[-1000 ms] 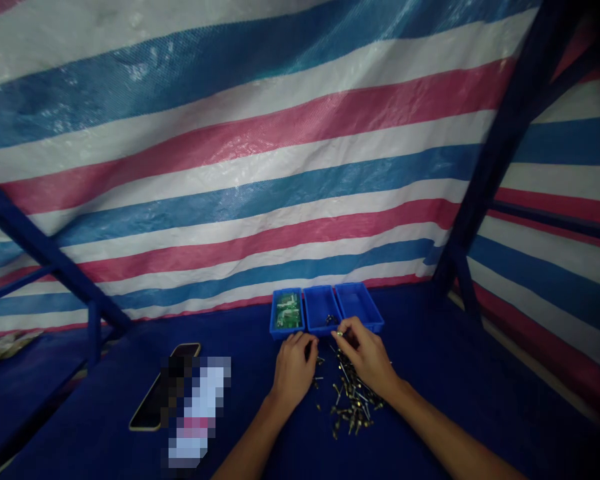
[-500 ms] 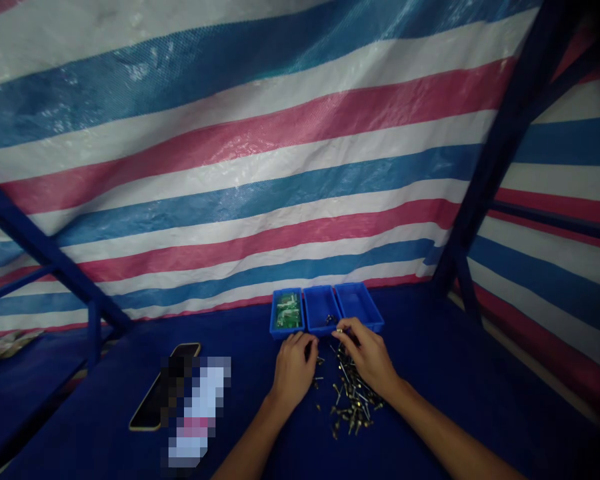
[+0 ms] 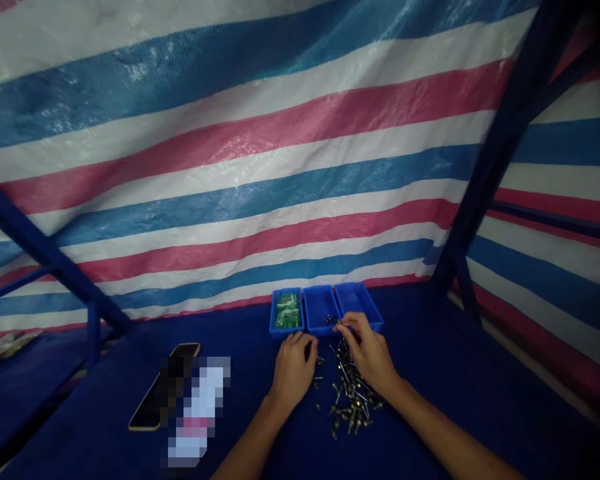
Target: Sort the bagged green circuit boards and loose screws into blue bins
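Note:
My right hand (image 3: pixel 367 352) reaches over the front edge of the middle blue bin (image 3: pixel 320 303), with thumb and index finger pinched on a small metal part (image 3: pixel 337 325). Inside that bin, a few small dark pieces (image 3: pixel 329 319) lie near the front. Below the hand spreads a pile of small metal parts with thin shafts (image 3: pixel 354 393). My left hand (image 3: pixel 293 370) rests on the table left of the pile, its fingers curled toward the thumb; anything held there is hidden. Green pieces (image 3: pixel 287 311) fill the left blue bin (image 3: pixel 273 320).
The right blue bin (image 3: pixel 357 300) stands beside the middle one. A phone (image 3: pixel 147 407) and a blurred-out pale item (image 3: pixel 197 413) lie on the blue table (image 3: pixel 245 347) at left. Striped sheeting (image 3: pixel 260 193) hangs behind, between dark blue frame posts (image 3: pixel 485 180).
My right hand has shifted slightly up and forward, bringing its fingertips over the middle bin's front edge. My left hand has stayed in place.

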Tool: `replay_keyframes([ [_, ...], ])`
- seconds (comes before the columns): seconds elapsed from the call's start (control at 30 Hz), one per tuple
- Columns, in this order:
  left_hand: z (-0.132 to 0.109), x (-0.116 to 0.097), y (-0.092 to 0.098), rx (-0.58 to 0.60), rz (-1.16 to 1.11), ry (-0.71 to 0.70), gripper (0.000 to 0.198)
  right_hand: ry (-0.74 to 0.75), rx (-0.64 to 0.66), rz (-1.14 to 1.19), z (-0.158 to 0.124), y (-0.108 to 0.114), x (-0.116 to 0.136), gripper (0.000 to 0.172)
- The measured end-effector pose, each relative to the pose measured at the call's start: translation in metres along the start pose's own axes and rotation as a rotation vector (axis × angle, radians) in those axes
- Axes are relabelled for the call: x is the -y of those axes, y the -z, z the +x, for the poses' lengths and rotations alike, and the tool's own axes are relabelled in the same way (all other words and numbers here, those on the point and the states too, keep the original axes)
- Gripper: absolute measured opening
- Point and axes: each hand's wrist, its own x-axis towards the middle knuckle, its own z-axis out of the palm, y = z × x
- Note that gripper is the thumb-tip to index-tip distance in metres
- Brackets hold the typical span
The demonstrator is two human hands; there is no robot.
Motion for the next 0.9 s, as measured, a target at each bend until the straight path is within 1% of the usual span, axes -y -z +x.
replay_keyframes([
  [0.07,0.0002,-0.0001,-0.0001,0.0,0.005,0.002,0.026,0.023,0.011,-0.035,0.0006,0.0001,0.0004,0.019],
  [0.17,0.0003,0.0001,-0.0005,0.001,0.005,0.002,0.026,0.069,0.027,-0.064,0.0019,0.0008,0.0017,0.019],
  [0.37,0.0,-0.0001,-0.0001,0.003,0.004,-0.006,0.027,0.157,0.023,-0.047,0.0036,0.0028,0.0049,0.022],
  [0.6,-0.0002,0.0,-0.0003,-0.016,-0.003,-0.016,0.027,0.17,0.044,-0.058,0.0037,0.0055,0.0086,0.025],
  [0.7,-0.0003,0.0,-0.0001,-0.023,-0.007,-0.023,0.026,0.169,0.049,-0.084,0.004,0.0046,0.0073,0.027],
  [0.9,-0.0002,0.0,0.0001,-0.008,0.0,-0.016,0.025,0.173,0.105,-0.147,0.0037,0.0019,0.0018,0.035],
])
